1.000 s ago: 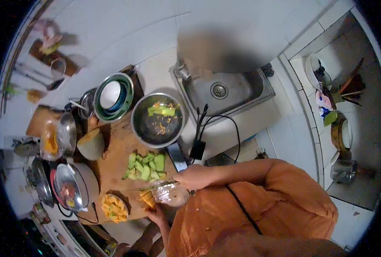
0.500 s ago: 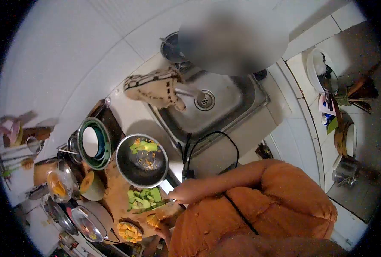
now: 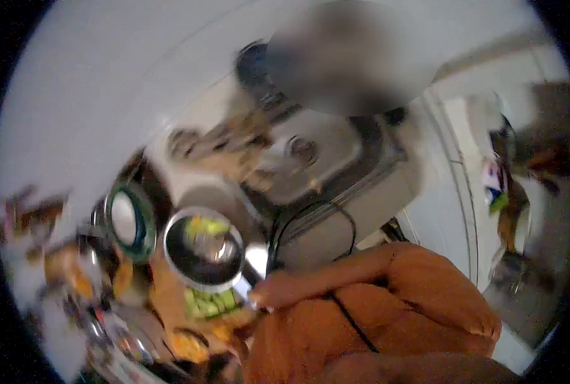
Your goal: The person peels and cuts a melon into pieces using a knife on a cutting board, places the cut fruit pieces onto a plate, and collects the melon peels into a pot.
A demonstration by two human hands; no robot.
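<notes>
My right hand (image 3: 269, 293) is closed around a knife, whose pale blade (image 3: 242, 291) is smeared by motion beside the pan's handle. Lower down, my left hand (image 3: 240, 351) is partly hidden by the orange shirt and holds an orange fruit piece (image 3: 223, 332). Both hands are over a wooden cutting board (image 3: 167, 281). Green peelings (image 3: 211, 303) lie on the board, and a bowl of orange chunks (image 3: 189, 347) stands near my left hand. Just beyond the peelings, a frying pan (image 3: 192, 275) contains green peels and orange scraps.
A metal sink (image 3: 336, 157) lies beyond the pan, with a patterned cloth (image 3: 227, 160) at its edge. A black cable (image 3: 352, 230) loops near my right forearm. Green-rimmed stacked bowls (image 3: 152, 240), a cut fruit half (image 3: 126, 280) and several pots crowd the far side.
The knife blade has swung from lying along the peelings up towards the pan. The view has shifted slightly and blurred. My left hand still has the orange piece.
</notes>
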